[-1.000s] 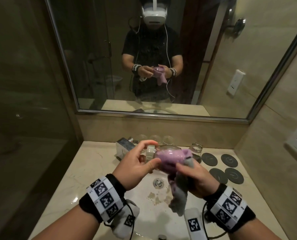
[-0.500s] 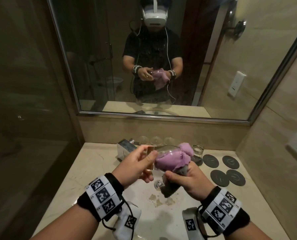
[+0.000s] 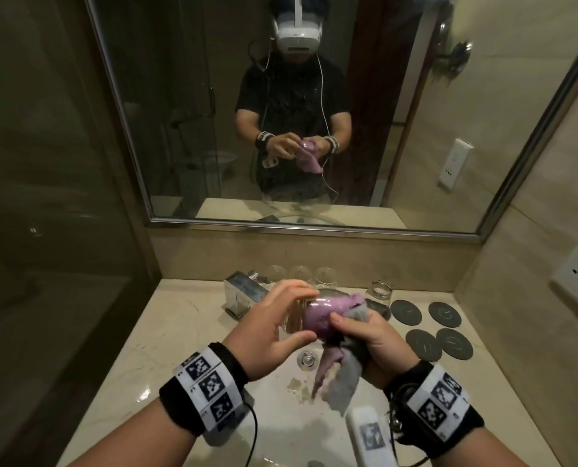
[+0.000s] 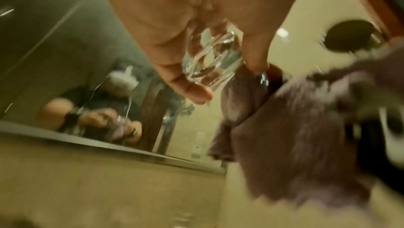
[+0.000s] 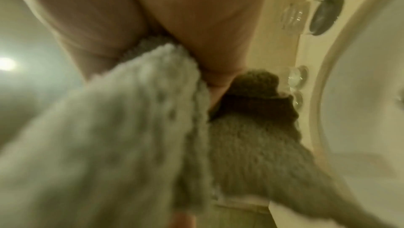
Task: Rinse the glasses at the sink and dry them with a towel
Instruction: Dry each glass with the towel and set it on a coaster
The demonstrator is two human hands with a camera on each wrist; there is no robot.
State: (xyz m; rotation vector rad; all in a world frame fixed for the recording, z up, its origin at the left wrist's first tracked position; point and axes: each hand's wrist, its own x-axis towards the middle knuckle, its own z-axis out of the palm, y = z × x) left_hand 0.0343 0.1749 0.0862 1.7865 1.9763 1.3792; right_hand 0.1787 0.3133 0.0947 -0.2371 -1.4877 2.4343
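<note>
A clear glass (image 3: pixel 314 306) lies on its side in the air above the sink basin (image 3: pixel 280 416), with the purple side of a towel (image 3: pixel 343 375) stuffed into it. My left hand (image 3: pixel 304 315) pinches the glass's thick base between thumb and fingers; the left wrist view shows that base (image 4: pixel 213 59) in the same grip (image 4: pixel 226 79). My right hand (image 3: pixel 351 328) grips the towel at the glass's mouth, its fingers hidden under the cloth. The grey and purple tail hangs down over the basin. The right wrist view is filled by the towel (image 5: pixel 131 128).
Three upturned glasses (image 3: pixel 301 274) stand along the back wall behind a chrome faucet (image 3: pixel 243 293). One upright glass (image 3: pixel 380 293) and several dark coasters (image 3: pixel 432 325) sit at the back right. The drain (image 3: pixel 307 358) is below my hands. A mirror (image 3: pixel 179 129) faces me; walls close both sides.
My right hand has twisted the towel round inside the glass, and its tail, bunched up half a second ago, hangs down again. My left hand has kept hold of the base.
</note>
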